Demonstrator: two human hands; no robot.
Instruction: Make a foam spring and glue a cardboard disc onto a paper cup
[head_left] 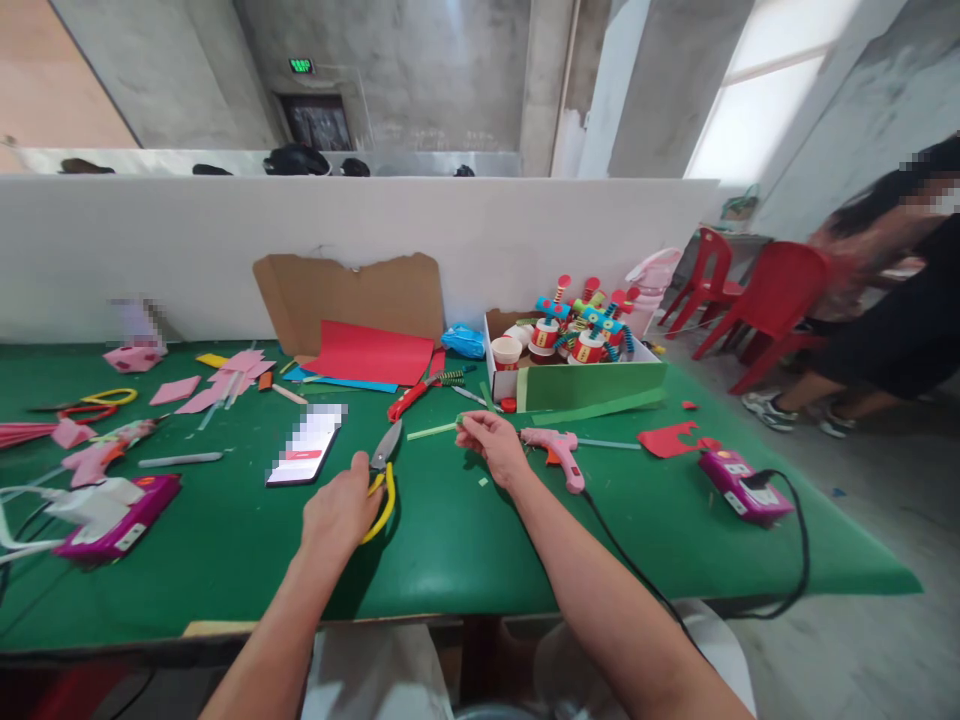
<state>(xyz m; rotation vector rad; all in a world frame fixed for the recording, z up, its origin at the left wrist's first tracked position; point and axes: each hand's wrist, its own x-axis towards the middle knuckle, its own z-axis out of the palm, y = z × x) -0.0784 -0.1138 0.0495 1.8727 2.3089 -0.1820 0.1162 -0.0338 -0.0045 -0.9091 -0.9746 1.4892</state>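
Observation:
My left hand [341, 510] is closed round the yellow handles of a pair of scissors [382, 465] whose grey blades point away across the green table [450, 540]. My right hand [491, 440] pinches one end of a thin pale green strip [433, 431] that lies just beyond the scissor tips. A pink glue gun [559, 452] rests right beside my right hand, its black cable running off the table edge.
A phone [306, 447] lies left of the scissors. Red pliers [412, 395], red and blue paper sheets [371, 355], cardboard and a box of paper-cup figures [574, 345] sit behind. Pink power boxes [742, 485] stand at both sides. A person sits by red chairs [772, 290] at right.

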